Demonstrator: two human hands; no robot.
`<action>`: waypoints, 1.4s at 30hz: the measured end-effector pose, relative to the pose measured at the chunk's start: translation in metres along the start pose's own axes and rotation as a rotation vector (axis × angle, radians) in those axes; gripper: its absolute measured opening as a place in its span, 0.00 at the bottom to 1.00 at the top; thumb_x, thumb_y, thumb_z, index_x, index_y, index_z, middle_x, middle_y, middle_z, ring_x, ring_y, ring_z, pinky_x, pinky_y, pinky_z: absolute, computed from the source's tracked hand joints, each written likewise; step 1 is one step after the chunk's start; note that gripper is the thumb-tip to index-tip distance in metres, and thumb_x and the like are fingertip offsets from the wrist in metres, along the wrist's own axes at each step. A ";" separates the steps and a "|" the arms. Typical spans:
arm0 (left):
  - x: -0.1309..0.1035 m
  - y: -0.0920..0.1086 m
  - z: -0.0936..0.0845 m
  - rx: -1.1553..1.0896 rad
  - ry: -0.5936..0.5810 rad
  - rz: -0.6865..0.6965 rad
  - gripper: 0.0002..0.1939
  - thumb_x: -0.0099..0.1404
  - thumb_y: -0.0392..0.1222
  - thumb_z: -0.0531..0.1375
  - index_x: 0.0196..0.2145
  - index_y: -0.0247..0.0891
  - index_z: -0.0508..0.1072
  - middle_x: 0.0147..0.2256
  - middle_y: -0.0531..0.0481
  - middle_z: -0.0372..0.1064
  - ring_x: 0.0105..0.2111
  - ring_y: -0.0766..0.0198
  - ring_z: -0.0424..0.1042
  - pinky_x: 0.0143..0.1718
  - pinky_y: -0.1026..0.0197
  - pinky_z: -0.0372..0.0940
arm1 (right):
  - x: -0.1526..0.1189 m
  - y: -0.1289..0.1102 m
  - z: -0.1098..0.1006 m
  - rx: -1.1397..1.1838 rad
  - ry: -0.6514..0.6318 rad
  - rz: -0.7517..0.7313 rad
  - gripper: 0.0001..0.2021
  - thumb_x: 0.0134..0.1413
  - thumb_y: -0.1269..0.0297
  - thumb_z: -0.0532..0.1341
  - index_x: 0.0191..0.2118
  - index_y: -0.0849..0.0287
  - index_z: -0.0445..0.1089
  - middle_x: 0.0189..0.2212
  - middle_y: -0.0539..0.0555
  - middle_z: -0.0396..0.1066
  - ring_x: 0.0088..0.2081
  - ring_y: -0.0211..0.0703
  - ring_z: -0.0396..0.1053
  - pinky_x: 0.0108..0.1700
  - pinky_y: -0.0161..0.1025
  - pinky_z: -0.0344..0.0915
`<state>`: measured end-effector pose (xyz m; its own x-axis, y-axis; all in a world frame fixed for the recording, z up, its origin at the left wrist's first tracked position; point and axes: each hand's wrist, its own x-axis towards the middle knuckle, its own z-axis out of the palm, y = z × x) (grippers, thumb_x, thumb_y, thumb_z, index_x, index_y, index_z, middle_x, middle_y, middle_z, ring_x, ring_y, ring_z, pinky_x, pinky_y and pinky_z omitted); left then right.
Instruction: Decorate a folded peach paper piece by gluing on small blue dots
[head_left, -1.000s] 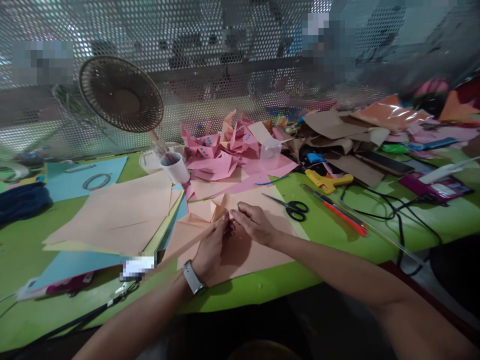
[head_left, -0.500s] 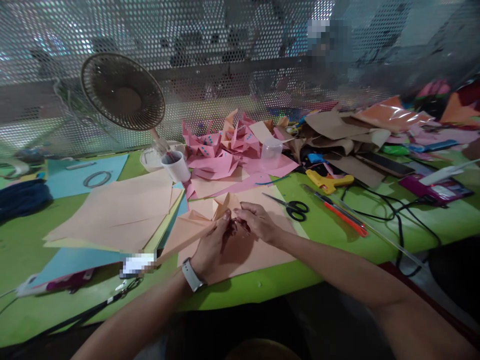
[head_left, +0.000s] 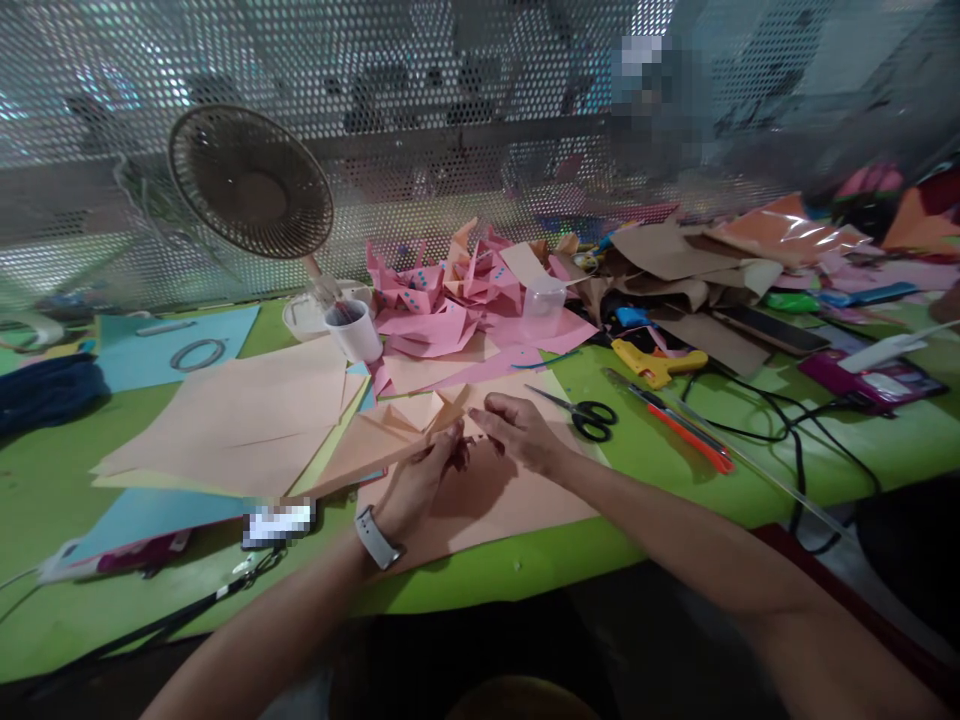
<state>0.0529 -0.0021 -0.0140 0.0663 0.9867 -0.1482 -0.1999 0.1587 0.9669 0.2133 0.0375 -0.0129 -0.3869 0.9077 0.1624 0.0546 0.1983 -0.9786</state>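
Left hand (head_left: 435, 462) pinches folded peach paper (head_left: 382, 430); right hand (head_left: 517, 428), fingers curled, perhaps grips its edge

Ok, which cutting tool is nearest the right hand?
The black scissors, close beside the right hand; the red cutter lies farther off to the right.

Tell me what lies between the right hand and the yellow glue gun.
The head view shows black-handled scissors, then the far end of a red utility knife nearer the glue gun.
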 end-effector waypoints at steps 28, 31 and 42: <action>0.019 0.022 -0.016 0.110 -0.104 0.070 0.16 0.53 0.54 0.68 0.29 0.36 0.77 0.21 0.53 0.65 0.20 0.71 0.59 0.20 0.68 0.54 | 0.023 -0.013 -0.042 0.382 0.423 -0.009 0.22 0.53 0.44 0.53 0.22 0.58 0.65 0.15 0.48 0.59 0.17 0.33 0.54 0.19 0.32 0.52; 0.016 0.020 -0.017 0.180 -0.210 0.008 0.14 0.54 0.51 0.68 0.29 0.36 0.79 0.23 0.50 0.69 0.23 0.68 0.62 0.22 0.67 0.56 | 0.024 -0.021 -0.054 0.364 0.288 0.044 0.23 0.53 0.41 0.53 0.26 0.58 0.68 0.20 0.50 0.62 0.21 0.34 0.57 0.22 0.32 0.54; 0.019 0.023 -0.035 0.256 -0.470 -0.068 0.08 0.52 0.44 0.69 0.28 0.37 0.81 0.27 0.44 0.75 0.26 0.62 0.69 0.25 0.64 0.61 | 0.012 -0.031 -0.072 0.121 -0.471 0.319 0.33 0.49 0.32 0.53 0.28 0.63 0.74 0.20 0.51 0.66 0.22 0.35 0.59 0.24 0.33 0.55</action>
<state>0.0152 0.0218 -0.0021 0.5129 0.8434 -0.1598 0.0606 0.1501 0.9868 0.2729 0.0688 0.0281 -0.7380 0.6476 -0.1898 0.1408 -0.1272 -0.9818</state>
